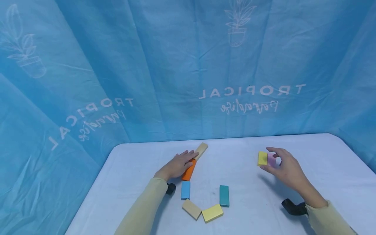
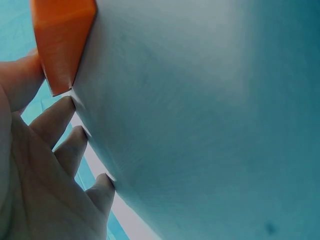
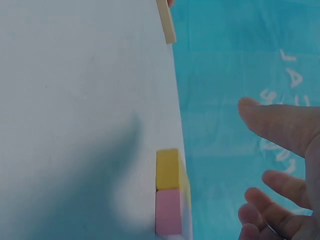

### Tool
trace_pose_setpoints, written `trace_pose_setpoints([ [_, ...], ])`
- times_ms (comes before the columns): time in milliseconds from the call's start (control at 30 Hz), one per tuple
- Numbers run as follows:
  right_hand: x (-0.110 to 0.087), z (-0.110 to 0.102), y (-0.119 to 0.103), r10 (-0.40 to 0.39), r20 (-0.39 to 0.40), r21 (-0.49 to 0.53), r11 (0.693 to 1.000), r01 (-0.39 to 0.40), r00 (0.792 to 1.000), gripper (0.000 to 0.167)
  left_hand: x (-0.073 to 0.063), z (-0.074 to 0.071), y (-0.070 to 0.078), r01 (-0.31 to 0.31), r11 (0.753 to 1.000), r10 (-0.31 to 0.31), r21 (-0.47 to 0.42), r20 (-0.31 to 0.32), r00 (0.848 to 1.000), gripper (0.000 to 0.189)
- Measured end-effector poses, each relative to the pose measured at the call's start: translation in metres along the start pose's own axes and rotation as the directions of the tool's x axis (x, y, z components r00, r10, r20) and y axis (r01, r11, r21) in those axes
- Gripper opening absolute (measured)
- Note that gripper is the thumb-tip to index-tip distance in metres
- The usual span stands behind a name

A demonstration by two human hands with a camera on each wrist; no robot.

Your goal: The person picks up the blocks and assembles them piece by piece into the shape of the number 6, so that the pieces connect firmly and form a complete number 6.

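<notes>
My left hand (image 1: 178, 164) lies with extended fingers over an orange block (image 1: 189, 170) and the near end of a light wooden block (image 1: 201, 150). In the left wrist view its thumb is against the side of the orange block (image 2: 64, 42), and the other fingertips reach down to the cloth. On the right, a yellow block (image 1: 262, 158) and a pink block (image 1: 271, 160) stand side by side, touching. My right hand (image 1: 286, 166) hovers by this pair, thumb and fingers spread. The right wrist view shows nothing between them.
Continuing the curve from the orange block are a blue block (image 1: 185, 190), a tan block (image 1: 192, 209), a second yellow block (image 1: 212, 213) and a teal block (image 1: 224, 195). White cloth (image 1: 246, 212) covers the table. A blue printed curtain (image 1: 176, 81) hangs behind.
</notes>
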State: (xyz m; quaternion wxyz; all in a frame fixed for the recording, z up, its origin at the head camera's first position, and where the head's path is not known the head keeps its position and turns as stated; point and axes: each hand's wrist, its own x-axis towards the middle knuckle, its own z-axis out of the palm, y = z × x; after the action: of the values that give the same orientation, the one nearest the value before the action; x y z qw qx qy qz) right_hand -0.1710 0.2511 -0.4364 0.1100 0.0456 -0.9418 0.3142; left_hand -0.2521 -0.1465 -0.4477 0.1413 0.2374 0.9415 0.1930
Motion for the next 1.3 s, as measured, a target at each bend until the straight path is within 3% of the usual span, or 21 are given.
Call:
trace_pose_setpoints([
  [167,0.001,0.001,0.007,0.040,-0.008,0.005,0.999,-0.040,0.999,0.076,0.000,-0.001,0.001,-0.009,1.000,0.009,-0.004,-0.003,1.000,0.049],
  [633,0.007,0.007,0.029,0.197,0.149,-0.020,0.980,-0.196,0.969,0.094,0.000,0.000,0.000,0.006,1.000,-0.006,0.010,-0.001,1.000,0.049],
  [1300,0.011,0.017,0.039,0.204,0.151,-0.047,0.979,-0.199,0.967,0.084,0.000,0.000,0.000,-0.002,1.000,0.002,0.012,-0.003,1.000,0.050],
])
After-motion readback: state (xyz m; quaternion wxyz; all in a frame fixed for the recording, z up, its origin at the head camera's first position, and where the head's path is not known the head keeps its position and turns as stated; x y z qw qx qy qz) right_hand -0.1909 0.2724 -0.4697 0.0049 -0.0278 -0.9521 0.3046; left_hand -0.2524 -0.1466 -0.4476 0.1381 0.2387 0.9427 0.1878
